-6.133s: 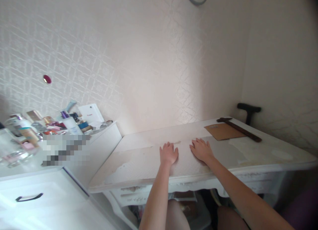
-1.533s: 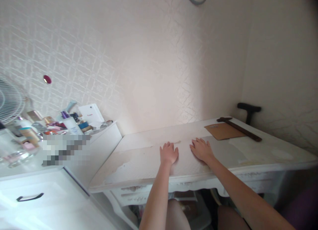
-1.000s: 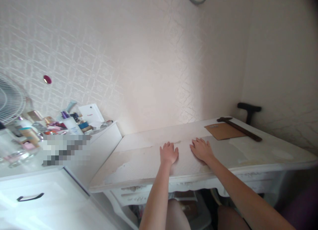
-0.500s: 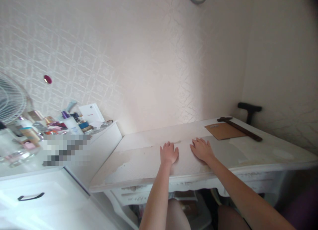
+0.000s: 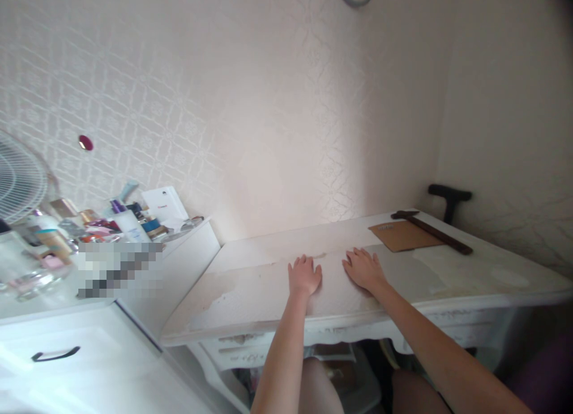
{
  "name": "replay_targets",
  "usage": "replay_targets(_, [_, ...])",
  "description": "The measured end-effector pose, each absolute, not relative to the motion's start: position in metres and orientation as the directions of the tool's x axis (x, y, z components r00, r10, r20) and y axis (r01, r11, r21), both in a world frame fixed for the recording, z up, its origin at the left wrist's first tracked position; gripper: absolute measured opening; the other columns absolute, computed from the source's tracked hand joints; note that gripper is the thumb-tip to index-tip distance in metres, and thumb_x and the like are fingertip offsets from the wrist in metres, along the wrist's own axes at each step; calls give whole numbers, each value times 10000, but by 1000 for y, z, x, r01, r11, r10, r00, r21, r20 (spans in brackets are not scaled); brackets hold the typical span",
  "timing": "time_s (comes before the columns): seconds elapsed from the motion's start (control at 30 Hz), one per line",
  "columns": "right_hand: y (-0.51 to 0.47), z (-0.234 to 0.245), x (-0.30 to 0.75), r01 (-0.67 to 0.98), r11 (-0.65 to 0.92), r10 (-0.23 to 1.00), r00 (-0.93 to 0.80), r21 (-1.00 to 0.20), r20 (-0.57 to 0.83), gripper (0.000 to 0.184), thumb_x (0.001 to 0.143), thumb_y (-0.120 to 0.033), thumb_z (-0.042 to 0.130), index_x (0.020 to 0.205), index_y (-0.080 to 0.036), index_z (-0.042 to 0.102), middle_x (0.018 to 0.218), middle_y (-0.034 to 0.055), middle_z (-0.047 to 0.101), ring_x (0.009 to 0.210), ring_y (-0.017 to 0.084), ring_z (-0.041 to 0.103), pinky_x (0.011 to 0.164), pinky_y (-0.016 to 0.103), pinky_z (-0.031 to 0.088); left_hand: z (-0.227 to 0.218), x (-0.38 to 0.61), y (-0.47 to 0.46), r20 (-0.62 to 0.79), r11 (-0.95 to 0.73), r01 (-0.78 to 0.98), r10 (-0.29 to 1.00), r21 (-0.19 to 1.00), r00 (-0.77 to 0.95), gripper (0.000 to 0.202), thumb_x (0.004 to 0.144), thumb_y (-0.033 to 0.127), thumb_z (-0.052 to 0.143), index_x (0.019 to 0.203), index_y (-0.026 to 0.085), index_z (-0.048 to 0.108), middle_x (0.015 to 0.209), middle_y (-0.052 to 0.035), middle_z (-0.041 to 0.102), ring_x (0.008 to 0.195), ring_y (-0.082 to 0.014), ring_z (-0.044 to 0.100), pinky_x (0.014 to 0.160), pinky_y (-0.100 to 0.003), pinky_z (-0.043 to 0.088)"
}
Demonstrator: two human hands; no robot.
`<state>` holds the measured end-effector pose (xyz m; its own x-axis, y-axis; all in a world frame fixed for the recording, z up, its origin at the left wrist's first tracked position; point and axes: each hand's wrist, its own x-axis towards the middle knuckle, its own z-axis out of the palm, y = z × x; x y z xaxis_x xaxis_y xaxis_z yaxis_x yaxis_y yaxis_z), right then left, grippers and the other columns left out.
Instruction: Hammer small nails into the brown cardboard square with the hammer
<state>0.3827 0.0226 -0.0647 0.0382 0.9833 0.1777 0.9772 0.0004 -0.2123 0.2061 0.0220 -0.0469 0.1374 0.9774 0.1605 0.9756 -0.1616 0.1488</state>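
Note:
Both palms face down on the worn white desk (image 5: 250, 294). My left hand (image 5: 305, 277) lies near the middle of the top, fingers stretched forward and thumb out to the side, holding nothing. A short gap to its right, my right hand (image 5: 363, 269) rests with its fingers spread, angled toward the left, also holding nothing. Beyond my right hand, a brown kraft-paper notebook (image 5: 403, 238) lies flat. A hammer (image 5: 439, 232) with a dark wooden handle lies across the notebook's right edge, its head toward the wall.
On the left, a white cabinet (image 5: 49, 336) holds crowded cosmetics bottles (image 5: 132, 226), a white box (image 5: 165, 205) and a blurred-out patch. A fan (image 5: 20, 175) stands behind them. A black T-shaped handle (image 5: 450, 194) rises behind the desk's far right edge.

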Motion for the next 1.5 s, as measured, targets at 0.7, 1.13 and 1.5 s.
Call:
replay_targets(0.7, [22,-64,383,979,-4,984,40,-205,172,445,938,-349,300,1263,-152,532,1422,148,423,1322,294,315,1051,522,198,-46,206,22,155,-159,977,979,145,136,449,944,416,317,1305,206,481,1435,-103,421,1342,-258,339,1092,-487,239])
replay_targets(1.13, [22,-64,383,979,1,984,35,-202,174,451,939,-344,307,1263,-126,532,1419,162,421,1319,309,321,1048,524,211,-47,206,22,165,-158,972,978,175,129,447,937,410,338,1297,197,497,1433,-102,425,1341,-263,340,1098,-492,229])
replay_targets(1.5, [23,-65,383,977,6,982,34,-213,183,447,936,-338,306,1254,-129,541,1405,156,439,1316,307,322,1044,535,209,-48,206,22,181,-164,975,974,152,136,426,939,410,328,1258,202,519,1419,-95,445,1320,-258,370,1090,-493,247])
